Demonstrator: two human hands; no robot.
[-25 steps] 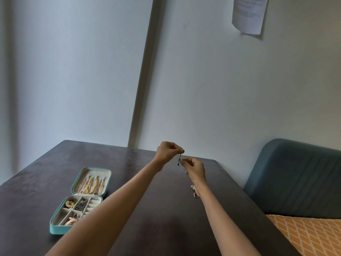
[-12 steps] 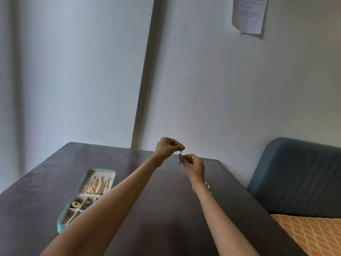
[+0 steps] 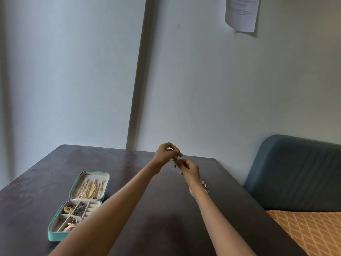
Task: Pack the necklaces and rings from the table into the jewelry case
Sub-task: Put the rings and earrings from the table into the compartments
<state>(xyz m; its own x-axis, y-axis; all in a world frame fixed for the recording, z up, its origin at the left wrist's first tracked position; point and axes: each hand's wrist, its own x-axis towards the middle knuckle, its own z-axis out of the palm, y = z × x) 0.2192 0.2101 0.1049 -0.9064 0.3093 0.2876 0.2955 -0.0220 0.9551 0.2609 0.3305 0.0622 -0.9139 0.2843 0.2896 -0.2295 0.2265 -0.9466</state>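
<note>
Bare table (image 3: 166, 228) lies between the open jewelry case (image 3: 55, 235) and loose rings (image 3: 205, 186).

Dark desk (image 3: 166, 218); blue padded seat (image 3: 295, 172) with orange cushion (image 3: 310, 231); paper sheet (image 3: 241, 13) on wall.

Jewelry case (image 3: 55, 232) left on table (image 3: 166, 228), rings (image 3: 205, 186) right, sofa (image 3: 295, 172) beyond
</note>
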